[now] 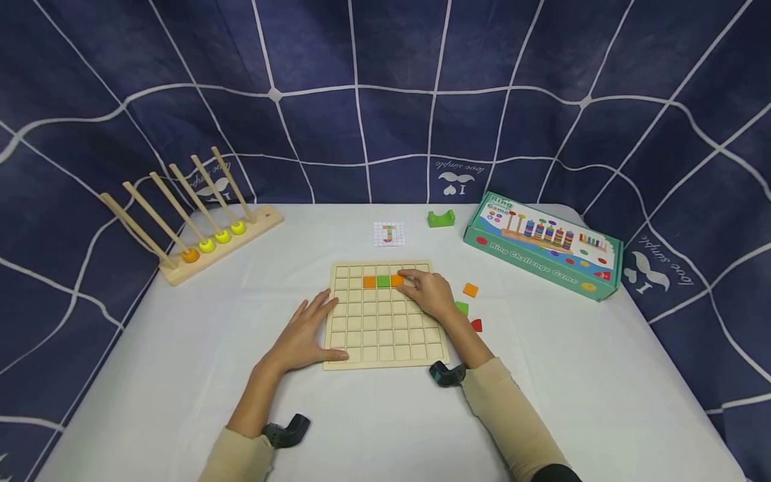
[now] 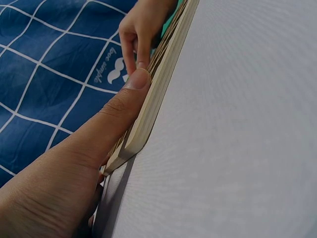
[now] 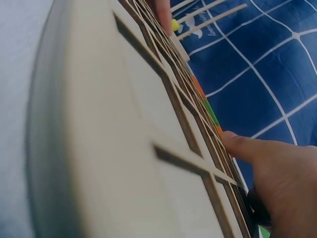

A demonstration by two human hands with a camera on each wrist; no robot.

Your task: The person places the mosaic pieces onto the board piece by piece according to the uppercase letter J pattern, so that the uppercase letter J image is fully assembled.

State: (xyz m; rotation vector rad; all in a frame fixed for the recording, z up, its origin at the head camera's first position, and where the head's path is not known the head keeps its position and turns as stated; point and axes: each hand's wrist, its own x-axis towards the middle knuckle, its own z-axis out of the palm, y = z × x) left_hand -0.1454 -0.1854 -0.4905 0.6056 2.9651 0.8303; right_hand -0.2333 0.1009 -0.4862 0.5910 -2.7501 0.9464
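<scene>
A: Why does the left hand [image 1: 304,338] lie so wide on the grid board [image 1: 385,338]?

B: Its fingers are spread at the left edge and its thumb lies straight along the near edge. It grasps no tile; it is probably there to keep the board from sliding on the desk [image 1: 373,422].

A: And the right hand [image 1: 430,292]?

B: Nearly closed, thumb and finger pinching the right-hand orange tile [image 1: 395,280], perhaps because a cell is too snug for a looser hold. That tile sits at the end of a short row near the far edge, beside the green tile [image 1: 383,281], with the left-hand orange tile [image 1: 369,282] beyond that.

A: What about the loose pieces?

B: A loose orange tile [image 1: 470,290], a loose green tile [image 1: 462,308] and a red piece [image 1: 477,325] lie just right of the board, presumably for easy reach by that hand. The pattern card [image 1: 389,234] lies past the far edge, likely so neither arm covers it.
</scene>
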